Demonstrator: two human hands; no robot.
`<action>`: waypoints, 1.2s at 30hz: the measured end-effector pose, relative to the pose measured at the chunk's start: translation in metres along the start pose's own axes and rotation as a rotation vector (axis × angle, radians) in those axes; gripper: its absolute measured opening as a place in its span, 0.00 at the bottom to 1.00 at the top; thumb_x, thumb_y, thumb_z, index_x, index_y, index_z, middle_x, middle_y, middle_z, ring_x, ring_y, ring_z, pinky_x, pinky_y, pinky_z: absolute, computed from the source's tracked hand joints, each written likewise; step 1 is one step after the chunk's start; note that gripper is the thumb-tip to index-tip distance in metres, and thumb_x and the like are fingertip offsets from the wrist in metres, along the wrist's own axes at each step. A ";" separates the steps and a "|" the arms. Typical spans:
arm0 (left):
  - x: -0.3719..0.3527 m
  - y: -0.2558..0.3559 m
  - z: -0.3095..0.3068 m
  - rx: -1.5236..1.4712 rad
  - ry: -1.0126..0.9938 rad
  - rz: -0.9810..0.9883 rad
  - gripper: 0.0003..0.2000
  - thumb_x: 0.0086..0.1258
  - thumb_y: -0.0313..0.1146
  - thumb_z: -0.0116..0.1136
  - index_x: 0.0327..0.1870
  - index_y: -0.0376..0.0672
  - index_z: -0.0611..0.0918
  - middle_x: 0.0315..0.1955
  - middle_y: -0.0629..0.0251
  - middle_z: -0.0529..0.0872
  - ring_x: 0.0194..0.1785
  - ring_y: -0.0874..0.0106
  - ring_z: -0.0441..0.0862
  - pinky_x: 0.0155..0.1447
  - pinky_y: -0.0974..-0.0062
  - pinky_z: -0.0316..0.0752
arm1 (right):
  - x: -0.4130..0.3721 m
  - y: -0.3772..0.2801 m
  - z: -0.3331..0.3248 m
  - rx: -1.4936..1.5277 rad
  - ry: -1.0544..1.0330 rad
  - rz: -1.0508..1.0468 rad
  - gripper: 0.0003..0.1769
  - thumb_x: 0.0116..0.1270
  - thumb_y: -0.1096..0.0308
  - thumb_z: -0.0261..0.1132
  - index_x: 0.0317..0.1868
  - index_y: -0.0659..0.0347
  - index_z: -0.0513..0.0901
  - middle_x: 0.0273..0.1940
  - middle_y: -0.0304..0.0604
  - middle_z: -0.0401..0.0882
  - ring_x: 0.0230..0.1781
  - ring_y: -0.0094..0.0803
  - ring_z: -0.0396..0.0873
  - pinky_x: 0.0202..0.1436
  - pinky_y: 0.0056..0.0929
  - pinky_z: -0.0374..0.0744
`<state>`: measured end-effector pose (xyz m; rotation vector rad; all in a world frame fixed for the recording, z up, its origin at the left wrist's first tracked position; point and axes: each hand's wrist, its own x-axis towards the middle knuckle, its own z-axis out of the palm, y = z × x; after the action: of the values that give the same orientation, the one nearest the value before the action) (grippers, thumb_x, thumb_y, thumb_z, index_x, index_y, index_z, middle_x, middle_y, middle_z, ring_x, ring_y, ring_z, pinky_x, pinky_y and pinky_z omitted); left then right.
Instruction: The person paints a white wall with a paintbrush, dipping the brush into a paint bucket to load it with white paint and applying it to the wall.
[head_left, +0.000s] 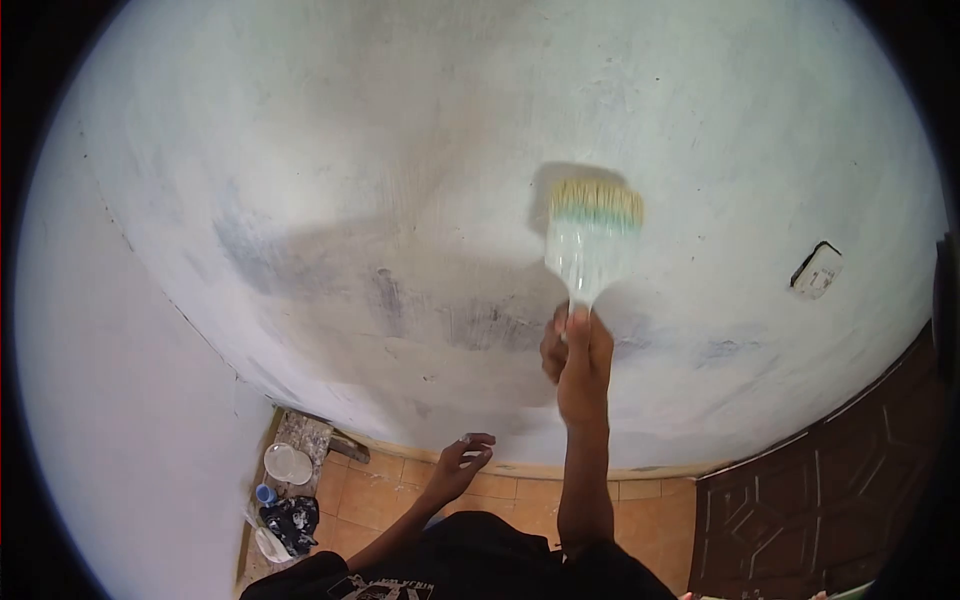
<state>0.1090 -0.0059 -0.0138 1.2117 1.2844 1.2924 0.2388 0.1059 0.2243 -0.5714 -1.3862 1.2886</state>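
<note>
My right hand (578,360) is closed around the handle of a wide paintbrush (590,240), held upright with its bristles pointing up. The bristles are pale yellow with green near their base, and white paint coats the body. Behind the brush stands a whitish wall (400,200) with grey, patchy stains; the brush casts a shadow on it. Whether the bristles touch the wall I cannot tell. Lower and to the left, my left hand (468,458) holds nothing, its fingers loosely bent and apart, in front of the wall's foot.
A white socket or switch (820,272) hangs on the wall at right. Below it is a dark brown patterned door (800,510). At lower left, a paint-spotted bench (303,435) bears a white round lid (288,463), a blue cup (265,494) and black cloth (292,522). Orange tiles (380,492) cover the floor.
</note>
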 end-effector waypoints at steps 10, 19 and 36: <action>0.007 0.004 -0.034 -0.003 -0.048 -0.017 0.11 0.72 0.29 0.57 0.52 0.38 0.78 0.50 0.65 0.83 0.51 0.74 0.81 0.56 0.71 0.77 | -0.046 0.072 0.010 0.049 0.074 0.192 0.24 0.77 0.44 0.47 0.32 0.54 0.66 0.17 0.24 0.53 0.13 0.12 0.49 0.15 0.17 0.48; 0.003 0.014 -0.053 0.002 -0.118 0.011 0.11 0.73 0.29 0.55 0.53 0.37 0.77 0.51 0.64 0.82 0.54 0.71 0.81 0.57 0.71 0.77 | 0.005 0.038 0.017 -0.009 0.110 0.053 0.22 0.79 0.46 0.45 0.31 0.54 0.66 0.16 0.24 0.50 0.13 0.13 0.47 0.15 0.19 0.47; -0.018 -0.001 -0.094 -0.024 -0.133 0.007 0.10 0.72 0.29 0.57 0.51 0.38 0.79 0.51 0.65 0.82 0.51 0.73 0.81 0.55 0.72 0.77 | -0.015 0.095 0.037 -0.069 0.144 0.124 0.26 0.78 0.44 0.45 0.28 0.54 0.65 0.16 0.25 0.52 0.14 0.13 0.48 0.15 0.18 0.47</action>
<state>0.0170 -0.0323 -0.0132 1.2639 1.1669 1.2079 0.1789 0.1067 0.1403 -0.7925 -1.2958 1.2759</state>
